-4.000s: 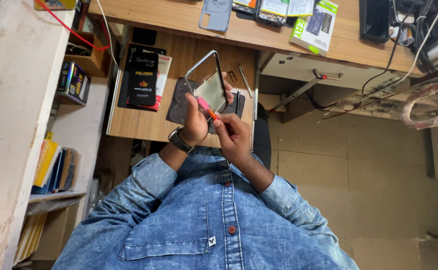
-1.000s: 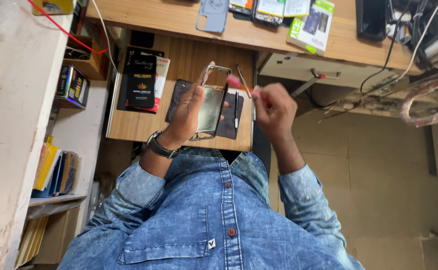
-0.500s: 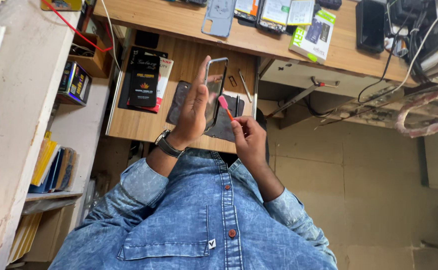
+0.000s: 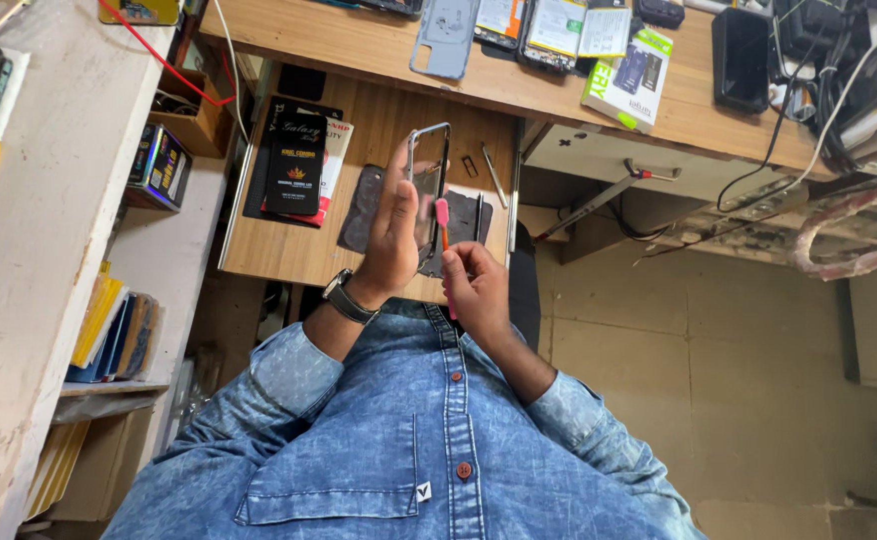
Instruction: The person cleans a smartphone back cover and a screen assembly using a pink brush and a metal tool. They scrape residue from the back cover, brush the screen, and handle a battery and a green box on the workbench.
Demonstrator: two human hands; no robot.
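- Phone [image 4: 429, 185]: held upright above the pull-out bench [image 4: 269, 250], edge toward the camera; left hand [image 4: 394, 235] is wrapped around its side, thumb and fingers closed on the frame.
- Brush [image 4: 443, 225]: pink, pinched between thumb and fingers of the right hand [image 4: 479, 290], head touching the phone's face.
- Risk, slip: the phone is gripped on one side only; brush pressure could likely twist it out of the left hand and drop it onto the bench or floor.
- Risk, scratch: grit dragged by the bristles could mark the surface.
- Risk, knock: the loose tweezers [image 4: 495, 176] lie near the bench edge and an elbow could sweep them off.
- Count: one phone in hand, one brush, one tweezers, one dark mat [image 4: 369, 205], two hands, one wristwatch [image 4: 344, 297].
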